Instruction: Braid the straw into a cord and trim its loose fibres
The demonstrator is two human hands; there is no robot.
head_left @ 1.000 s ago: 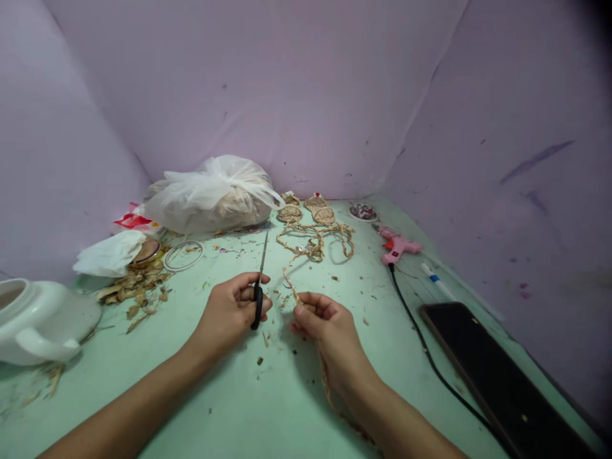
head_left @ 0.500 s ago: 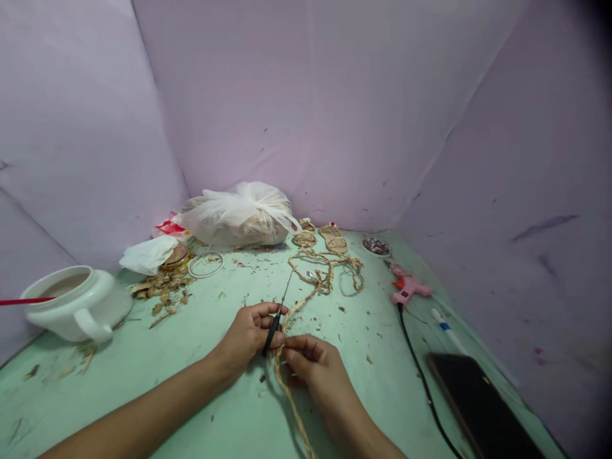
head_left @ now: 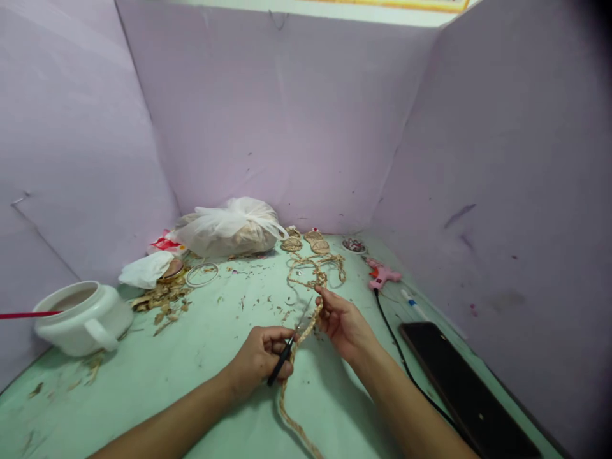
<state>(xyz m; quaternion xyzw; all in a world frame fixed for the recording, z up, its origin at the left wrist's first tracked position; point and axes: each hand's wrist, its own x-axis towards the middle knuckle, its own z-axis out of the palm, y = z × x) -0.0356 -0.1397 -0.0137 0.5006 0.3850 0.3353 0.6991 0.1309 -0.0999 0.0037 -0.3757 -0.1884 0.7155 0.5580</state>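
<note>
My left hand (head_left: 270, 354) is closed on a slim tool (head_left: 282, 363) with a black handle and a thin, pointed metal end that slants up to the right; its exact kind is unclear. Those same fingers also grip a tan braided cord (head_left: 310, 324). Farther up the cord, my right hand (head_left: 342, 319) pinches it between thumb and fingers. One part of the cord trails toward the near edge of the view. Its far part lies in loose loops on the green tabletop (head_left: 224, 312).
At left stands a white pot (head_left: 86, 319), close to dry scraps (head_left: 165, 293) and a white ring (head_left: 202, 275). A tied plastic bag (head_left: 234, 226) and woven pieces (head_left: 318, 242) lie at the back. On the right are a pink glue gun (head_left: 382, 275), a marker (head_left: 414, 305) and a phone (head_left: 463, 389).
My right hand has moved up and away along the cord, apart from my left hand. The left keeps the tool and cord. The camera view has tilted up and shifted.
</note>
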